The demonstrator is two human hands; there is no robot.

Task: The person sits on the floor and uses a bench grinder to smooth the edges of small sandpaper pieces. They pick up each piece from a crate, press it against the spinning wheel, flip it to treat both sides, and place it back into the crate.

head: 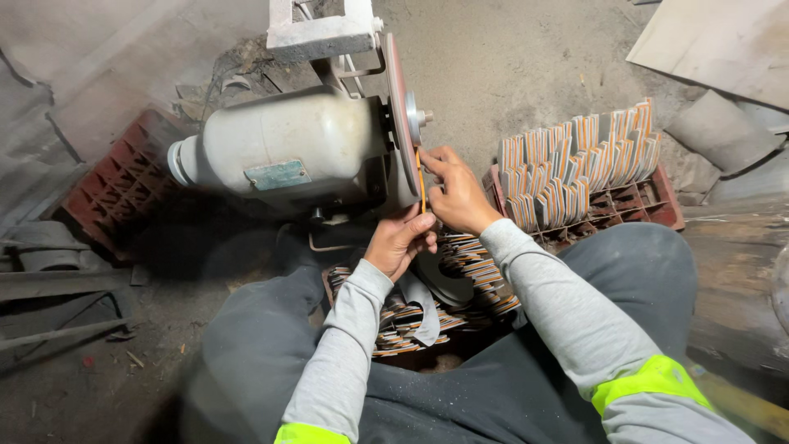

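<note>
Nearest me: grey trousers, knees spread, grey sleeves w/ hi-vis yellow cuffs. Between the knees sits a low crate [411, 349] heaped w/ flat sole-shaped pieces [472, 267], striped orange/grey on the edges, lying loose and overlapping. A grey strap-like strip [423, 308] drapes over the heap.

Hands next. Left hand [399, 241] is clenched around the lower end of one thin flat piece [422, 182], thumb and fingers pinching it. Right hand [457, 191] grips the upper part of the same piece, fingers curled round its far side. The piece stands nearly upright, orange edge facing me, and looks to be touching or just beside the face of the grinding wheel [397, 111]; I can't tell for sure if there's contact. Wheel is mounted on a pale motor housing [283, 144], w/ a white block [320, 33] above it.

Progress, as I judge it: one piece at the wheel now. The heap in the near crate is still large. Farther right, a red crate [649, 201] holds pieces stood on edge in tidy rows [583, 156], w/ its front cells still unfilled. Which lot is finished I can't say from here; if the tidy rows are the done ones, approx. half the work or more remains.

Far left: another red crate [123, 181], tilted, on dusty ground. Boards at far right.
</note>
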